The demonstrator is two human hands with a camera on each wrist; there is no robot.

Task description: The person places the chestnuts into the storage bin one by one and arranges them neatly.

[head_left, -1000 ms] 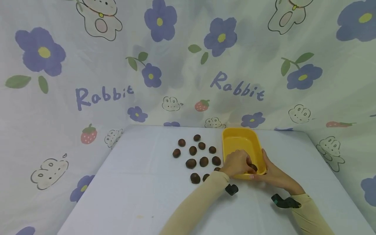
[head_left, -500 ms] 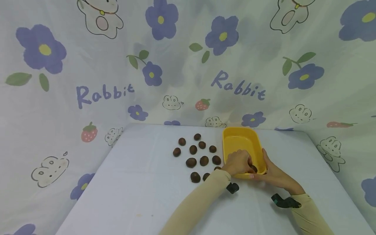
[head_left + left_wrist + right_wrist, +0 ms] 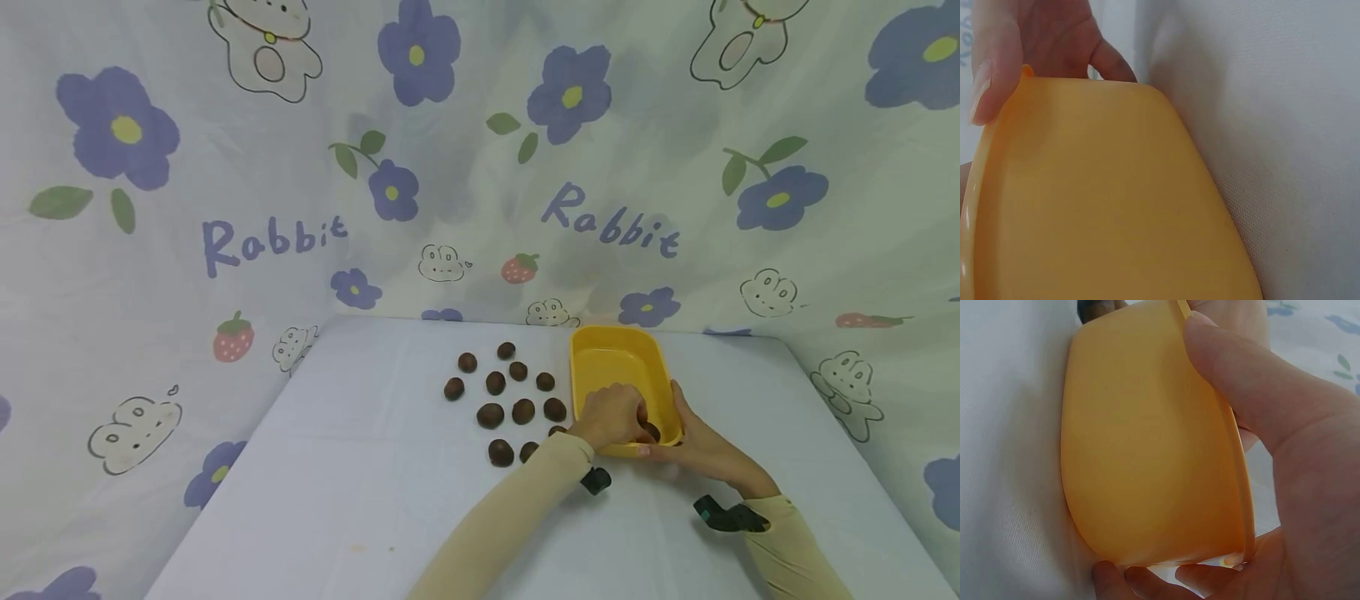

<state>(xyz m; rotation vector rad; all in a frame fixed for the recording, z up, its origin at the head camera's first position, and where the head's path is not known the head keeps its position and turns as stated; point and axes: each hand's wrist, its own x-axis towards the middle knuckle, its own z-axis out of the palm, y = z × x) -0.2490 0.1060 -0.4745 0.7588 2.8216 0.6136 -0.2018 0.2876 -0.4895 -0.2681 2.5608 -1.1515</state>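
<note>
My left hand (image 3: 617, 415) reaches into the near end of a yellow plastic tray (image 3: 613, 354) with its fingers curled down. They pinch a dark brown chestnut (image 3: 652, 432) by the near right corner, though the fingertips are partly hidden. My right hand (image 3: 701, 442) grips that same corner from outside. In the right wrist view its thumb (image 3: 1235, 369) lies on the rim, and other fingers (image 3: 1147, 584) curl at the tray's outer side. From the left wrist, the tray's outer wall (image 3: 1104, 187) fills much of the picture, with the right hand (image 3: 1054, 37) above it.
Left of the tray, several chestnuts (image 3: 523, 411) lie spread on the white tabletop (image 3: 360, 467). Some are partly covered by the left forearm (image 3: 510, 517). Behind the table hangs a cloth printed with flowers and rabbits (image 3: 465, 183).
</note>
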